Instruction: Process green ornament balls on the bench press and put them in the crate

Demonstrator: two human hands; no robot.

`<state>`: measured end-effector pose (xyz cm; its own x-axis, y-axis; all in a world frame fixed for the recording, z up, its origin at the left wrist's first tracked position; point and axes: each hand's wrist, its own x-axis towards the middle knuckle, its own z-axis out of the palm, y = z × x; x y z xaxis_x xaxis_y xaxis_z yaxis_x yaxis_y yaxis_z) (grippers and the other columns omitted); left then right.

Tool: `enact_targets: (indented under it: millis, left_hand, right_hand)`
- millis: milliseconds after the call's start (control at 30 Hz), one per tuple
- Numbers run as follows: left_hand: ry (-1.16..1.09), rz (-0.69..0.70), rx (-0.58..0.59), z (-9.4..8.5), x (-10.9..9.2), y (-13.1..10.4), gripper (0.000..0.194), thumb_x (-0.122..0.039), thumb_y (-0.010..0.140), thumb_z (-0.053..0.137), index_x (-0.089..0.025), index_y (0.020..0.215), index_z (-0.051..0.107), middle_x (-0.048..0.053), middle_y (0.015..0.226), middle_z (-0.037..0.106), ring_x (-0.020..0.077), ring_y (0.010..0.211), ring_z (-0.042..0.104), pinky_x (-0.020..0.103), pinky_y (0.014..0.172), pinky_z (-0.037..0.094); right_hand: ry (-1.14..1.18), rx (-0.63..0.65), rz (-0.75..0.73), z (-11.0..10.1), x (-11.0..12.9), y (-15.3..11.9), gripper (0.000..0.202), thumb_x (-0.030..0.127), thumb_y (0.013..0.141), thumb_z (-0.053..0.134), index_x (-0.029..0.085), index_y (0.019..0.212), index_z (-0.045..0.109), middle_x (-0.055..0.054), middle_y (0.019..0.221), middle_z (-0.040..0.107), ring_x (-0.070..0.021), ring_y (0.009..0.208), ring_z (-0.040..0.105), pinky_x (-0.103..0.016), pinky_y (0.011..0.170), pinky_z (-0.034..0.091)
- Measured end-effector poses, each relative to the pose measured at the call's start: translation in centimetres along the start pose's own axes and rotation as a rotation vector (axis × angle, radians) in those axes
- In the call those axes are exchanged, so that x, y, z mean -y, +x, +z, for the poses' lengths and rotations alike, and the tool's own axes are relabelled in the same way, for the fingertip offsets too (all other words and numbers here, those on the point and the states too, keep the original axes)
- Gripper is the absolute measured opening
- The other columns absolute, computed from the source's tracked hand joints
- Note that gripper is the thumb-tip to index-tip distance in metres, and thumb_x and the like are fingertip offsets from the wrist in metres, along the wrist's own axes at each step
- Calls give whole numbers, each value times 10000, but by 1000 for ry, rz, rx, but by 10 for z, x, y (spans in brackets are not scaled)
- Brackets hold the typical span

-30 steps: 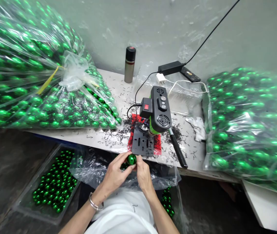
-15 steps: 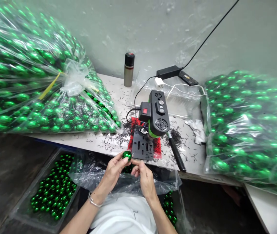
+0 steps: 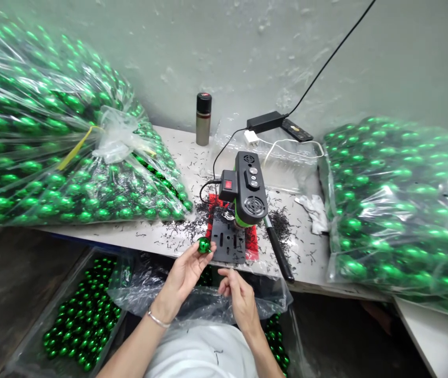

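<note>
A shiny green ball ornament (image 3: 204,244) is pinched in the fingertips of my left hand (image 3: 184,273), just in front of the small press machine's black slotted base plate (image 3: 228,251). My right hand (image 3: 240,298) is apart from the ball, to its lower right, with the fingers curled in; whatever they may hold is hidden. Behind my hands stands the black and green press (image 3: 251,184), its black-gripped lever (image 3: 279,252) slanting down on the right. Below both hands, clear plastic sheeting (image 3: 145,294) hangs over my lap.
Large clear bags of green balls stand left (image 3: 50,157) and right (image 3: 385,210). A tub (image 3: 22,336) of loose balls sits low on the left. Small black bits litter the white table (image 3: 184,239). A bottle (image 3: 204,121), power adapter (image 3: 265,121) and white glove (image 3: 315,212) lie farther back.
My right hand has drawn away from the ball, down and to the right. The ball stays in my left fingertips, now tilted a little. The view has shifted slightly.
</note>
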<state>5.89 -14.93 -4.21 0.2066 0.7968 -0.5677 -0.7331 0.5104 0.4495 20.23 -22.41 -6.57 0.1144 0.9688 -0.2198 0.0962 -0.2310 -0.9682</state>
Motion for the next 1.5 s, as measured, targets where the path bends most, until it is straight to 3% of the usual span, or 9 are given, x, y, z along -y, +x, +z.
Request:
enact_targets:
  millis: [267,467,600,900,1067,1233,1333,1433,1500]
  left_hand:
    - [47,40,26,-1,5,2,103,-155,859,666,-69,903,702,143,973,756,198,906,734,259,806,605]
    - [316,238,24,13,8,23,428,-326,702,840,-155,1071,706,22,914,736,65,657,627,159,621,504]
    - [490,345,29,21,9,41,519,-398,658,843,-155,1086,680,30,908,728,115,744,643,221,692,513]
    - [1320,959,91,8,17,57,310,-353,798,725,-224,1077,686,57,954,703,230,921,626,413,883,466]
    - [1530,1212,180,7,21,61,303,-343,855,685,-183,1110,655,86,979,701,249,951,612,434,883,443]
    - [1525,1266,262,8,20,69,273,-360,881,663,-184,1089,650,86,997,716,236,925,617,427,880,456]
    - [1513,1264,287,8,19,71,281,-385,882,663,-188,1082,659,89,1015,717,240,940,623,428,884,471]
    - [1513,1253,294,8,19,70,283,-389,888,654,-184,1082,664,95,1035,717,246,966,626,434,898,480]
    - [1511,1244,290,9,19,68,284,-385,891,649,-180,1087,666,98,1040,718,249,974,625,443,907,483]
  right_hand:
    - [-40,18,-32,2,2,0,583,638,933,348,162,987,682,-8,639,625,-117,596,549,-230,611,449]
    - [-80,26,-67,1,7,1,536,591,954,351,175,1002,685,-1,642,619,-112,608,562,-215,620,450]
    - [-95,4,-82,-2,6,-2,490,556,961,374,179,1009,683,6,638,617,-104,606,567,-204,617,444]
    - [-141,-58,-119,-17,2,-8,409,481,970,422,177,1041,685,9,635,624,-102,607,586,-190,601,454]
    - [-166,-125,-166,-31,10,-7,363,435,965,456,169,1027,695,1,630,620,-112,594,585,-208,588,479]
    - [-303,-439,-497,-56,30,-1,265,278,937,527,200,1162,644,-55,883,664,-126,700,621,-235,615,535]
    - [-412,-603,-856,-70,58,8,498,235,844,667,228,1324,537,-126,1204,583,-158,841,635,-289,670,583]
    - [-525,-463,-1127,-72,92,21,582,290,814,718,201,1348,507,-139,1208,607,-220,995,642,-329,709,601]
    - [-543,-310,-1188,-66,108,29,341,297,878,639,170,1191,593,-112,1040,675,-206,954,658,-311,705,586]
